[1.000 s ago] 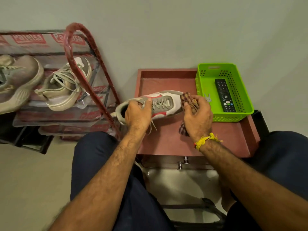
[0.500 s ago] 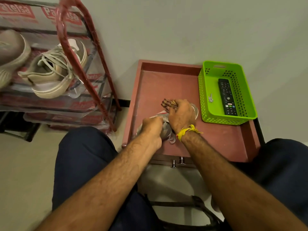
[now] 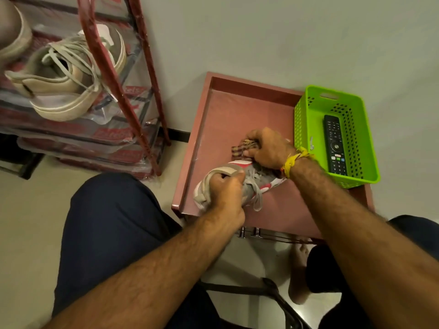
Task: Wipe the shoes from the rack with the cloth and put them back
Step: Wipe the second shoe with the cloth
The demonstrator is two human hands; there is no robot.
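A grey, white and red sneaker [image 3: 260, 182] lies on the reddish table [image 3: 237, 110], toe pointing right. My left hand [image 3: 224, 193] grips its heel collar. My right hand [image 3: 268, 148] holds a bunched checked cloth [image 3: 241, 148] against the shoe's far side near the toe; that part of the shoe is hidden under the hand. The red-framed shoe rack [image 3: 114, 74] stands at the left, wrapped in clear plastic, with a beige sneaker [image 3: 64, 89] on a shelf and part of another shoe [image 3: 11, 36] at the left edge.
A green plastic basket [image 3: 356, 119] sits on the table's right side against the wall, holding a black remote [image 3: 335, 144]. My knees in dark trousers flank the table's front. A drawer handle [image 3: 249, 232] sticks out below the table's front edge.
The shoe came down from the air onto the table and closer to me. My right hand with the cloth moved from the toe to the shoe's far side. The camera tilted down.
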